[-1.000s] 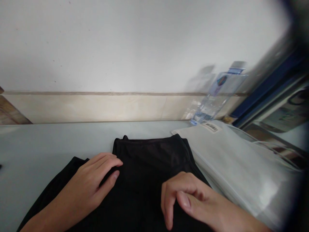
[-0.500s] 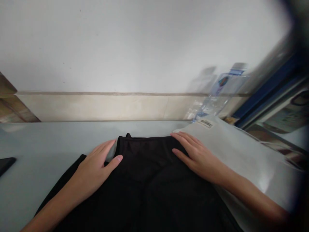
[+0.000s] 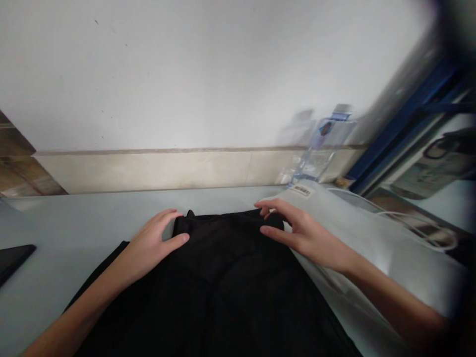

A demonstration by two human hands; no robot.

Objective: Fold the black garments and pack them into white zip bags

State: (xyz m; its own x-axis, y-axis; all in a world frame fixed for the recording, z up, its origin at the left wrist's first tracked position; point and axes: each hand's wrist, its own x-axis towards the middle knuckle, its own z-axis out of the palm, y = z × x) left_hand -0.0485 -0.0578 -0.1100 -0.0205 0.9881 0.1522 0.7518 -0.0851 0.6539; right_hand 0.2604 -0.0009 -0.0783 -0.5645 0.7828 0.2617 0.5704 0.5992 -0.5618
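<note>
A black garment lies spread on the pale grey table, its far hem towards the wall. My left hand rests flat on the garment's far left corner, thumb on the cloth and fingers over its edge. My right hand hovers at the far right corner, fingers curved and apart, fingertips touching the hem. Neither hand has closed on the cloth.
A stack of white plastic-wrapped packages lies right of the garment, touching it. A clear water bottle stands by the wall behind them. A dark flat object sits at the left edge. Blue shelving rises at the right.
My right hand moved from the garment's middle out to its far right corner, then lifted and curled its fingers at the hem. My left hand slid slightly towards the far left corner.
</note>
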